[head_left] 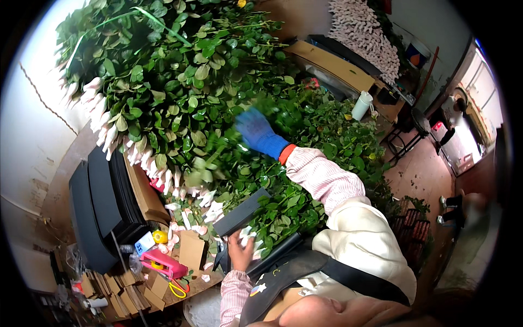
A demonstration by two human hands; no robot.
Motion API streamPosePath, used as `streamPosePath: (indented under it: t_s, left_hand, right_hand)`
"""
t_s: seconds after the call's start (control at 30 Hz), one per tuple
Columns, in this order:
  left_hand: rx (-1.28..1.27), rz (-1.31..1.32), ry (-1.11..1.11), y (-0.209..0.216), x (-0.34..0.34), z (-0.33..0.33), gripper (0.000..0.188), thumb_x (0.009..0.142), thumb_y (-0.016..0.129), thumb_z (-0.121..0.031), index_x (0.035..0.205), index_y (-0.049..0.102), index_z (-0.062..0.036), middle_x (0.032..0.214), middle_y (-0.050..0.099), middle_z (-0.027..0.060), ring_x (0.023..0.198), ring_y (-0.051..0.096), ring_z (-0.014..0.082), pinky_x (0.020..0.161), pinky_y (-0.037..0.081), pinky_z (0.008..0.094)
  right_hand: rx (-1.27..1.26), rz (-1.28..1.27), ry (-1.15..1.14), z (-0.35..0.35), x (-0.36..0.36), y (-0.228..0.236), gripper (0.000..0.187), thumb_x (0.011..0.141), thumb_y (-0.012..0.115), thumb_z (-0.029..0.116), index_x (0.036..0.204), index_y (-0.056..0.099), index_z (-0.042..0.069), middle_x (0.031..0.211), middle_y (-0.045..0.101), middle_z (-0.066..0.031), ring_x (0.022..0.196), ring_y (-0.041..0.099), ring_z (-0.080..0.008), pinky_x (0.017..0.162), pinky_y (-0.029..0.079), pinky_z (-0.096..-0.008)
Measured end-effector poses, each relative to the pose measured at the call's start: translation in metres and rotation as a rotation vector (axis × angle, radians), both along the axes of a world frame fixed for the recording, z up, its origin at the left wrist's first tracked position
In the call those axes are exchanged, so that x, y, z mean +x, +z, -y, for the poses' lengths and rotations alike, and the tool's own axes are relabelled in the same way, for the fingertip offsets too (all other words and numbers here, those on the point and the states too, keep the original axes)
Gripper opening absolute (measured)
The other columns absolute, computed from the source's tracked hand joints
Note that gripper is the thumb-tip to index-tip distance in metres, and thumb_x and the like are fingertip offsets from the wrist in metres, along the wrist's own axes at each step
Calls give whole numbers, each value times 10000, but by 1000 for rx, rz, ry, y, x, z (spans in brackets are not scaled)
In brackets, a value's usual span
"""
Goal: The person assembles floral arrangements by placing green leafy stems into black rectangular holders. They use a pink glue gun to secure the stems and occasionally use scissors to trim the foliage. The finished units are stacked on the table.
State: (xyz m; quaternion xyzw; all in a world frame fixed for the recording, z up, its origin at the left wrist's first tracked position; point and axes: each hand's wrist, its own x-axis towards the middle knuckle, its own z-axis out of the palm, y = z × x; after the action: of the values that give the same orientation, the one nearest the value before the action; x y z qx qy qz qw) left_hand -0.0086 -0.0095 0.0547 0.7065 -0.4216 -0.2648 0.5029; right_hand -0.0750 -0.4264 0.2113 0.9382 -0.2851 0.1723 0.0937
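My right hand (pixel 258 131), in a blue knitted glove with an orange cuff, reaches over a heap of leafy green rose stems (pixel 185 98). Motion smears its fingers, so their hold cannot be made out. Close to my body, my bare left hand (pixel 240 252) has its fingers curled about a white-wrapped rose bud (pixel 248 235) at the bench edge. Just beyond it lies a long dark grey block (pixel 241 212) across the stems. Leafy stems (pixel 289 212) lie to the right of that block, between my two arms.
Stacked black sheets (pixel 98 191) stand at the left beside white-wrapped buds (pixel 106 128). A pink tape dispenser (pixel 165 265), yellow-handled scissors (pixel 177 289) and cardboard pieces (pixel 122 297) lie at the lower left. A white bottle (pixel 362 106) stands at the right. Another flower pile (pixel 365 38) is farther back.
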Motion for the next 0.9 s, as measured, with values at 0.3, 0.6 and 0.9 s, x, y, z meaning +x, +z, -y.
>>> streamPosePath:
  t_s: [0.3, 0.6, 0.9]
  left_hand:
    - [11, -104, 40, -5, -2, -1, 569, 880, 833, -125, 1352, 552, 23, 1255, 614, 162, 1100, 636, 244, 953, 549, 369]
    - [43, -72, 6, -11, 0, -2, 546, 921, 800, -97, 1381, 527, 11, 1272, 614, 130, 1134, 629, 205, 950, 566, 336]
    - [-113, -55, 30, -4, 1, 3, 373, 851, 821, -171, 1174, 720, -14, 1155, 717, 171, 1057, 706, 304, 922, 554, 384]
  right_hand:
    - [-166, 339, 424, -12, 1, 74, 383, 757, 739, 133, 1137, 694, 148, 1184, 682, -42, 1102, 639, -314, 940, 523, -472]
    - [-90, 337, 504, -60, -87, 74, 219, 826, 680, 126, 1037, 699, 183, 987, 673, -34, 931, 660, -281, 817, 530, -436]
    - [433, -290, 202, -120, -207, -36, 445, 784, 769, 123, 1217, 698, 197, 1223, 672, -75, 1157, 629, -320, 979, 508, -458]
